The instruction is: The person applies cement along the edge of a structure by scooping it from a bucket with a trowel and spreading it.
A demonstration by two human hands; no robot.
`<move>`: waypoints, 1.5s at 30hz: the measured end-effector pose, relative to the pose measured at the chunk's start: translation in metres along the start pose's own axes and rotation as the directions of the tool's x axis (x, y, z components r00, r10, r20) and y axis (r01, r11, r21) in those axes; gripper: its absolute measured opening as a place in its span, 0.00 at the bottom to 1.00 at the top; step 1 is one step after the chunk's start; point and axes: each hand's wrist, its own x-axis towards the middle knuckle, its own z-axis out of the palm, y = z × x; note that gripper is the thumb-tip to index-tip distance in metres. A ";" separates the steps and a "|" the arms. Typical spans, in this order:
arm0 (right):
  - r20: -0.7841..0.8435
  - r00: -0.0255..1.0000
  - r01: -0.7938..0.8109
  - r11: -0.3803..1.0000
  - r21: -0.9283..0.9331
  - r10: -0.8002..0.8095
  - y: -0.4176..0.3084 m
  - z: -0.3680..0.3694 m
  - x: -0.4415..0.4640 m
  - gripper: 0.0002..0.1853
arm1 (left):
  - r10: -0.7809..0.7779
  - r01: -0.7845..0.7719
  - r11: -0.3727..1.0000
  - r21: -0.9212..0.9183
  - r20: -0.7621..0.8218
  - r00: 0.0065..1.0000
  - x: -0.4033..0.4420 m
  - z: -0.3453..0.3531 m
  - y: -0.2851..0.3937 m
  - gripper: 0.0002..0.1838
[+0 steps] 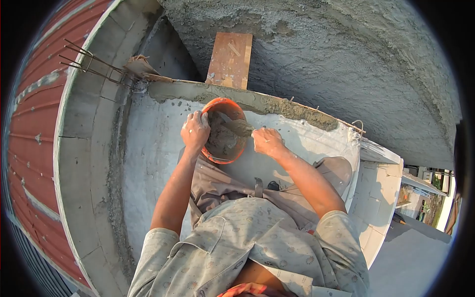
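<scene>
An orange bucket (216,159) leans in front of my body, with wet grey mortar (220,144) inside. My left hand (196,130) is closed on the bucket's left rim, fingers over the edge. In my right hand (268,141), at the opposite side of the rim, is the handle of a trowel (239,127). Its mortar-coated blade reaches across the bucket opening. Most of the handle is hidden by my fingers. Just beyond the bucket, a band of wet mortar (269,104) runs along the edge of the pale surface.
A wooden board (229,62) projects past the mortar band beside a rough cement wall (341,64). Bare rebar (91,62) sticks out at upper left. A block wall (81,163) borders a red metal roof (37,133). Lower ground shows at far right.
</scene>
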 end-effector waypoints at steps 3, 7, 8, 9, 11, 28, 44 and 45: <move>0.227 0.974 -0.047 0.960 0.276 -0.018 -0.023 -0.008 0.002 0.11 | -0.003 0.003 1.000 -0.002 -0.005 1.000 -0.002 -0.002 0.001 0.13; 0.444 0.896 -0.315 0.703 0.637 -0.001 -0.010 -0.007 -0.016 0.15 | -0.011 0.010 1.000 -0.015 -0.022 1.000 0.003 -0.002 -0.002 0.13; 0.448 0.894 -0.347 0.672 0.654 0.025 -0.005 0.002 -0.019 0.15 | -0.019 0.018 1.000 -0.020 -0.019 1.000 0.005 -0.003 -0.003 0.13; 0.454 0.889 -0.381 0.636 0.671 0.053 -0.001 0.009 -0.023 0.15 | -0.025 0.025 0.999 -0.024 -0.012 1.000 0.006 -0.003 -0.002 0.13; 0.459 0.885 -0.411 0.590 0.695 0.077 0.012 0.019 -0.029 0.14 | -0.031 0.031 0.999 -0.015 -0.005 1.000 0.008 0.001 -0.005 0.13; -0.227 0.867 -0.480 0.865 -0.142 0.444 0.208 -0.056 -0.100 0.20 | -0.051 0.050 0.998 0.025 0.030 0.998 0.021 -0.001 0.002 0.16; -0.136 0.672 -0.713 0.686 0.144 0.728 0.185 0.022 -0.070 0.15 | -0.072 0.072 0.997 0.000 0.007 0.997 0.036 0.004 -0.016 0.17; -0.131 0.689 -0.695 0.702 0.159 0.712 0.174 0.025 -0.072 0.15 | -0.064 0.064 0.998 -0.007 0.004 0.998 0.036 0.003 -0.016 0.16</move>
